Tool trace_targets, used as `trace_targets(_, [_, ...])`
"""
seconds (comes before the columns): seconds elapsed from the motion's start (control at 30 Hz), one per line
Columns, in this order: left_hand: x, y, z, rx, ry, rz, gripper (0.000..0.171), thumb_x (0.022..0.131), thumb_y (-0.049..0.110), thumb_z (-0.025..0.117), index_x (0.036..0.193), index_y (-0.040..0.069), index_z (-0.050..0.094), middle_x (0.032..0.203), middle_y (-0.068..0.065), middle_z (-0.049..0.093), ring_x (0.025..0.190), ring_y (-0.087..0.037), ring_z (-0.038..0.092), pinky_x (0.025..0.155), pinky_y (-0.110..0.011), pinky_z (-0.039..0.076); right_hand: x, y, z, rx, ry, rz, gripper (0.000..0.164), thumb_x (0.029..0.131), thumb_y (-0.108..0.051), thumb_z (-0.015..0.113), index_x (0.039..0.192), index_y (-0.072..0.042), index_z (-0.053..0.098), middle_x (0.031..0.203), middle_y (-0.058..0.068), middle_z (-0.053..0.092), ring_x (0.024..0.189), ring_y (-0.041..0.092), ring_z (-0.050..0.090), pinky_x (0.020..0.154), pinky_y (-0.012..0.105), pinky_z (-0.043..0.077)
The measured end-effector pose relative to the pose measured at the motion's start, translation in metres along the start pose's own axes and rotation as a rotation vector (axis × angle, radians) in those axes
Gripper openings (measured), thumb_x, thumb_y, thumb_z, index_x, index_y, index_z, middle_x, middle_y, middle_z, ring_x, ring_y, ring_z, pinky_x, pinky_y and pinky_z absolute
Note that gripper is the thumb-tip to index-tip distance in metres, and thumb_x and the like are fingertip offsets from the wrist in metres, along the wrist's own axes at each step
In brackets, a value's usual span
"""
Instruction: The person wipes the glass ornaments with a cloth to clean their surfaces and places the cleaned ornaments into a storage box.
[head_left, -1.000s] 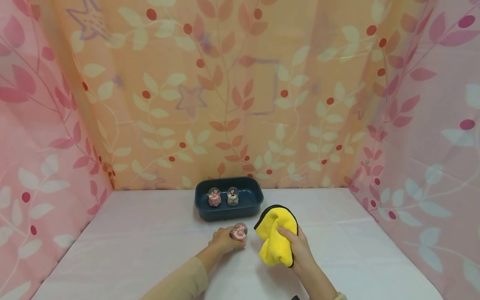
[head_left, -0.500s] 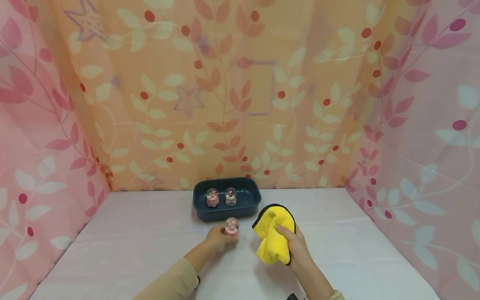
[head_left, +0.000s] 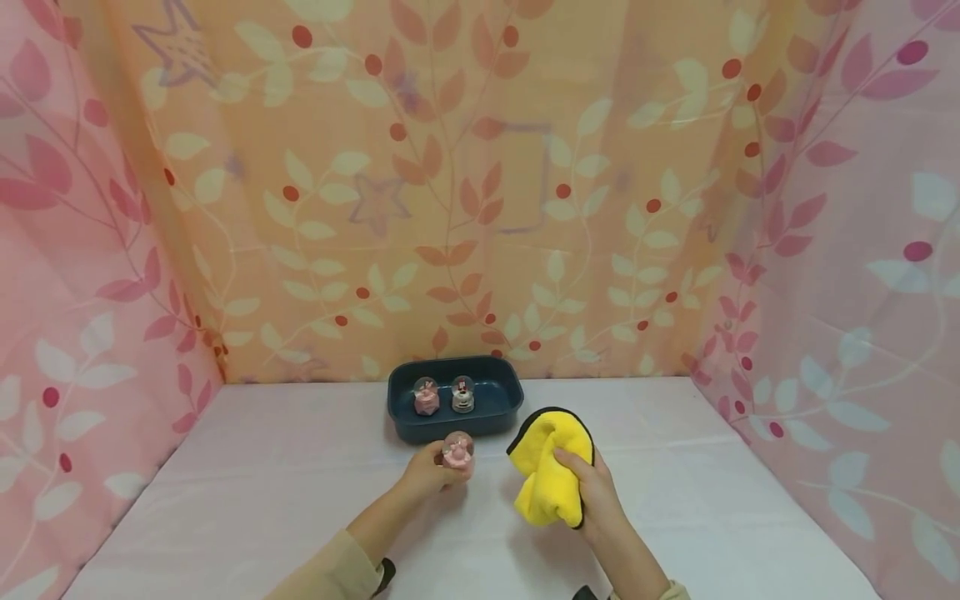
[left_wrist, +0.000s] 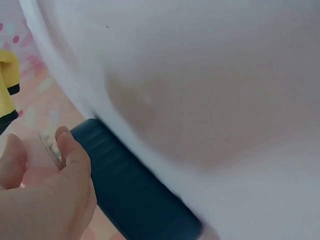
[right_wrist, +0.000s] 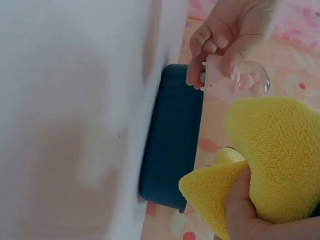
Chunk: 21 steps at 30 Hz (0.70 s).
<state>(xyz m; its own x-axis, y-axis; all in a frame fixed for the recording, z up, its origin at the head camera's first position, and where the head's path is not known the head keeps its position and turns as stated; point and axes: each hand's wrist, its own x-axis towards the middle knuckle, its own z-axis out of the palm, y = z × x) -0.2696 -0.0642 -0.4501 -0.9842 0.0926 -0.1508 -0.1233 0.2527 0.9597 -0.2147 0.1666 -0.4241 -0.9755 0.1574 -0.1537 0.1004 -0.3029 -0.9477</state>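
One pink-based snow globe (head_left: 457,451) is sitting in the left hand (head_left: 426,472), grip closed around its base, above the white desk (head_left: 300,475), at 6 o'clock from the dark blue tray (head_left: 497,400). Right hand (head_left: 594,492) is clutching a black-edged yellow cloth (head_left: 551,475), grip closed, at the globe's 3 o'clock. Inside the tray, a pink globe (head_left: 427,400) is standing at a white globe's (head_left: 462,395) 9 o'clock.

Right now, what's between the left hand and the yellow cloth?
In the head view: the pink snow globe that the left hand holds, then a bare strip of white tabletop up to the yellow cloth.
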Motion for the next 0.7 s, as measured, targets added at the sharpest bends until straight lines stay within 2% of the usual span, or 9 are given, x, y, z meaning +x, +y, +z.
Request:
trace_targets(0.3, [-0.012,0.010,-0.002,-0.053,0.014,-0.045,0.065,0.080,0.003,0.078,0.133,-0.011,0.044,0.113,-0.021,0.056,0.098,-0.029,0.054,0.079,-0.035,0.054,-0.001,-0.001,0.004,0.010,-0.006,-0.003,0.057,0.092,-0.019,0.064,0.139,-0.010,0.034,0.114,0.006,0.052,0.097,0.017,0.058,0.082,0.034,0.051])
trace_targets(0.7, [-0.024,0.023,-0.008,-0.071,0.022,0.002,0.059,0.081,0.004,0.076,0.129,-0.014,0.047,0.117,-0.023,0.059,0.094,-0.025,0.058,0.080,-0.036,0.054,-0.001,-0.008,0.009,0.027,-0.028,-0.015,0.053,0.093,-0.019,0.064,0.136,-0.010,0.036,0.111,0.005,0.053,0.095,0.017,0.059,0.081,0.034,0.051])
